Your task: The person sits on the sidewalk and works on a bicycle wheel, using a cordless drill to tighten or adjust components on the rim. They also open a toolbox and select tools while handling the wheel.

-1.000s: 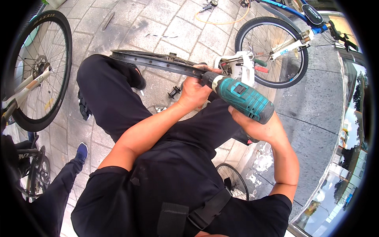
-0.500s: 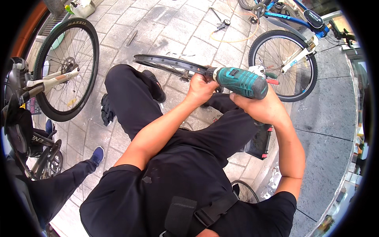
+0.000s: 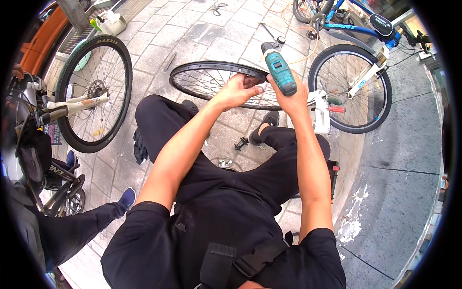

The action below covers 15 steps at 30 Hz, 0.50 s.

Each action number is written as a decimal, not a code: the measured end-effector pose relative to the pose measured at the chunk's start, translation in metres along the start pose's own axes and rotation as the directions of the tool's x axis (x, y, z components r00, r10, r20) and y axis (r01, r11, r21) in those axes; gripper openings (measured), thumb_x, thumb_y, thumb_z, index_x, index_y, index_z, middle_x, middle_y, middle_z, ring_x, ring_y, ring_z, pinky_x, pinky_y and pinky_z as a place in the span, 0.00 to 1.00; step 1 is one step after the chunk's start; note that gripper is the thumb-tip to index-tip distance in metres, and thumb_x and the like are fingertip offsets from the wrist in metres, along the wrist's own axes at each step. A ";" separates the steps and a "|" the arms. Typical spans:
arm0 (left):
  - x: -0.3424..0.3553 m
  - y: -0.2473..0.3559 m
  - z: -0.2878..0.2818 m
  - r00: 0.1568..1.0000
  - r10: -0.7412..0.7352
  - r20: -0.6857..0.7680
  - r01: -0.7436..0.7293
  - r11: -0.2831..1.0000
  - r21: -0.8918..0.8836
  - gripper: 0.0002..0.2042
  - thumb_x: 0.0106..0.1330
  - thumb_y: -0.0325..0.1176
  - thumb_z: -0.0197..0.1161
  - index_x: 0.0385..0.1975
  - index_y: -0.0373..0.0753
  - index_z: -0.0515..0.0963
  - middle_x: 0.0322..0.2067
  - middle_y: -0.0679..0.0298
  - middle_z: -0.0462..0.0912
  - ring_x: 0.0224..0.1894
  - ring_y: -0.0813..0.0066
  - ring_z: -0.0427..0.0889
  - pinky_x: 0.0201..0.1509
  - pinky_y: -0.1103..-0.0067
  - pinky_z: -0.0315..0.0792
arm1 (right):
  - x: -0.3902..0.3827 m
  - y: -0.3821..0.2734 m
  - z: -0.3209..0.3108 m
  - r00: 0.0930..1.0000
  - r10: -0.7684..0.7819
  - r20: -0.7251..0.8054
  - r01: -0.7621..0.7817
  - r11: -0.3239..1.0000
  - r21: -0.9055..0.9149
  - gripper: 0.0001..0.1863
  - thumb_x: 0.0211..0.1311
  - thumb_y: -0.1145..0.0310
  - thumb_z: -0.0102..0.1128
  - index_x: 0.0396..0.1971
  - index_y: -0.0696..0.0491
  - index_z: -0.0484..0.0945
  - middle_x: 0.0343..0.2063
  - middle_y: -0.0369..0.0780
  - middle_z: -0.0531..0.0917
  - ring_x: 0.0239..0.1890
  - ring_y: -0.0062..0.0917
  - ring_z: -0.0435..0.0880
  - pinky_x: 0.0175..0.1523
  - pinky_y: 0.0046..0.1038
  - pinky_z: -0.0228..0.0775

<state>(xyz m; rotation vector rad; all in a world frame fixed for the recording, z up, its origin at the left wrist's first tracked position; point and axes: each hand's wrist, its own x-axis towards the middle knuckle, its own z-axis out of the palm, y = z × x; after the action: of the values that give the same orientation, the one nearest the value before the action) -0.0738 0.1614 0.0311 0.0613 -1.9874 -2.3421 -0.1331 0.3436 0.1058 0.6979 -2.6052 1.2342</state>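
Note:
My left hand [image 3: 237, 92] grips a black spoked wheel rim [image 3: 204, 66], which has no tyre and lies tilted across the space above my knees. In my right hand [image 3: 294, 98] is a teal cordless drill [image 3: 280, 72], its chuck pointing away from me, off the rim's surface, and the hand sits at the rim's right side. Below the wheel, between my feet, a black hub [image 3: 241, 143] lies on the paving. A white tool stand [image 3: 319, 121] with red and green handles is to the right, and a black toolbox [image 3: 333, 174] with red latches is partly hidden by my right arm.
An upright bicycle wheel [image 3: 67, 120] stands left, beside a dark bicycle [image 3: 55, 171] and another person's leg [image 3: 91, 221]. A blue bicycle [image 3: 356, 31] stands at upper right. A pump [image 3: 275, 41] with an orange hose lies ahead. A grey stone ledge [image 3: 390, 202] runs along the right.
The drill has swung from horizontal against the rim to pointing away, above it. My right arm has moved forward and inward. The wheel now shows more of its spokes. The view has shifted.

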 end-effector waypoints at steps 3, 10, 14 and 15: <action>0.014 -0.002 -0.016 0.981 0.070 -0.182 0.010 0.915 0.404 0.14 0.73 0.36 0.64 0.48 0.30 0.82 0.42 0.48 0.89 0.45 0.62 0.88 0.51 0.68 0.79 | 0.015 0.002 0.014 0.999 0.052 -0.007 -0.052 0.998 0.018 0.22 0.60 0.49 0.75 0.41 0.51 0.82 0.32 0.47 0.89 0.39 0.49 0.88 0.46 0.43 0.77; 0.026 -0.005 -0.019 0.784 0.572 -0.242 -0.131 0.534 0.835 0.09 0.73 0.32 0.62 0.36 0.31 0.81 0.33 0.43 0.84 0.39 0.39 0.84 0.43 0.57 0.79 | 0.036 0.006 0.033 0.998 0.024 -0.049 -0.028 0.997 -0.074 0.23 0.59 0.48 0.75 0.43 0.50 0.81 0.31 0.49 0.89 0.39 0.50 0.88 0.46 0.45 0.78; 0.026 -0.010 -0.019 0.793 0.570 -0.216 -0.117 0.490 0.864 0.06 0.71 0.30 0.61 0.35 0.33 0.79 0.33 0.45 0.84 0.37 0.40 0.84 0.40 0.56 0.80 | 0.038 0.010 0.038 0.995 0.060 -0.085 -0.071 0.988 -0.137 0.23 0.60 0.46 0.74 0.42 0.50 0.84 0.32 0.45 0.89 0.39 0.43 0.90 0.46 0.39 0.78; 0.026 -0.008 -0.020 0.788 0.580 -0.206 -0.140 0.496 0.857 0.06 0.71 0.30 0.61 0.35 0.33 0.79 0.33 0.45 0.84 0.37 0.40 0.84 0.39 0.56 0.80 | 0.040 0.009 0.037 0.993 0.077 -0.085 -0.088 0.987 -0.133 0.24 0.59 0.45 0.74 0.41 0.50 0.84 0.33 0.46 0.89 0.40 0.43 0.90 0.48 0.40 0.78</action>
<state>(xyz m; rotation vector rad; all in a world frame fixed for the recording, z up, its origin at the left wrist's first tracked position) -0.0981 0.1412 0.0201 0.2000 -2.2821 -0.8512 -0.1710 0.3065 0.0894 0.5102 -2.6464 1.0686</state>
